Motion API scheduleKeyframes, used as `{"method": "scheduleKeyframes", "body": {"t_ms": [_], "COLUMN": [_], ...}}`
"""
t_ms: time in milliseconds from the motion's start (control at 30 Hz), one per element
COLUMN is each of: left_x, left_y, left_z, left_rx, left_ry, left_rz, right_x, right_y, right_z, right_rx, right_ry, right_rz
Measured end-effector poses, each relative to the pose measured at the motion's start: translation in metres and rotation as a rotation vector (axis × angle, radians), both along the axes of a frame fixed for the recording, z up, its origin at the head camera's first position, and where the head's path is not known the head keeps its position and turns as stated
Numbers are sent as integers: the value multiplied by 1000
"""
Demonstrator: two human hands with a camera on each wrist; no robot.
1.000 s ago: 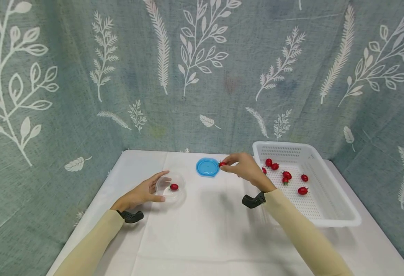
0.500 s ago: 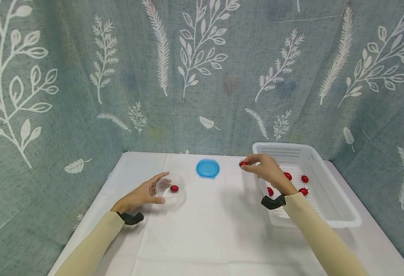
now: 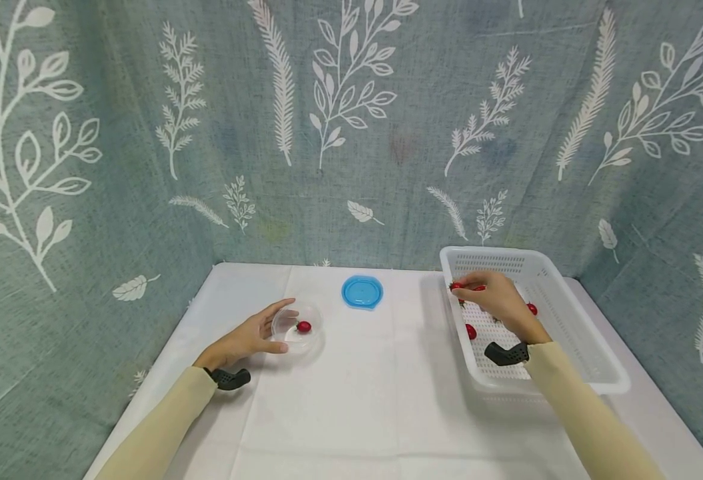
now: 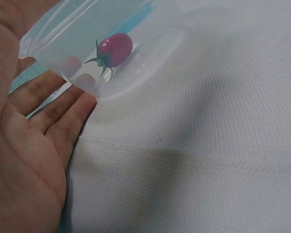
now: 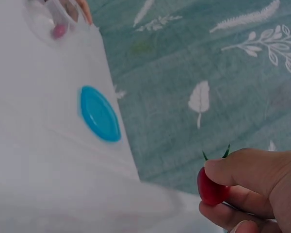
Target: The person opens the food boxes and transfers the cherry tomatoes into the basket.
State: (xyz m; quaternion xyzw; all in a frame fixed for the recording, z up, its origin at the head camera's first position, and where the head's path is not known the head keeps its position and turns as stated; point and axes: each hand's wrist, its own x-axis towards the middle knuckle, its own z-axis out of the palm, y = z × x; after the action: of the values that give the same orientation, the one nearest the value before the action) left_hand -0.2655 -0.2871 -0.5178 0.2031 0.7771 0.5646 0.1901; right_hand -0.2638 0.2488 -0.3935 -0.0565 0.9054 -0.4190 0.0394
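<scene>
My left hand [image 3: 243, 340] holds a clear plastic cup [image 3: 282, 337] on the table, fingers on the far side and thumb on the near side. One cherry tomato [image 4: 115, 50] with a green calyx lies inside the cup. Thumb and fingertips of my right hand [image 3: 501, 303] pinch another cherry tomato [image 5: 212, 189], above the left part of a white plastic basket [image 3: 591, 353]. Several more tomatoes are in this basket, among them a tomato [image 3: 470, 331] near its left wall; the right hand covers some of the others.
A blue lid [image 3: 362, 293] lies on the white tablecloth [image 3: 327, 407] between cup and basket, toward the back. Patterned green-grey cloth [image 3: 351, 133] walls in the table at the back and both sides.
My right hand has moved right, from beside the blue lid to over the basket, with the tomato pinched throughout. The left hand and cup have stayed in place.
</scene>
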Motion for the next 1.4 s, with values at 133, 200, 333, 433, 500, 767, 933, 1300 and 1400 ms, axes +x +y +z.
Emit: {"method": "scheduleKeyframes", "body": {"t_ms": [133, 200, 333, 433, 500, 767, 933, 1300, 1400], "left_x": [0, 0, -1, -2, -2, -2, -1, -1, 0], "left_y": [0, 0, -1, -1, -1, -2, -2, -1, -1], "left_z": [-1, -1, -2, -1, -1, -1, -2, -1, -1], "left_rx": [-1, -1, 0, -4, -5, -13, -23, -25, -27], "left_ry": [-4, -7, -6, 4, 9, 24, 34, 35, 29], "left_rz": [2, 4, 2, -1, -2, -7, -9, 0, 1], "right_x": [-1, -1, -1, -1, -1, 1, 3, 5, 5], "right_y": [14, 20, 31, 39, 42, 53, 58, 62, 60], "right_z": [-6, -9, -14, -16, -17, -23, -28, -29, -27], "right_rx": [33, 52, 66, 87, 103, 113, 113, 111, 92], "right_ry": [1, 14, 5, -16, -29, -102, -128, -100, -94], "right_rz": [-36, -42, -56, -69, -84, -110, -121, -143, -143]}}
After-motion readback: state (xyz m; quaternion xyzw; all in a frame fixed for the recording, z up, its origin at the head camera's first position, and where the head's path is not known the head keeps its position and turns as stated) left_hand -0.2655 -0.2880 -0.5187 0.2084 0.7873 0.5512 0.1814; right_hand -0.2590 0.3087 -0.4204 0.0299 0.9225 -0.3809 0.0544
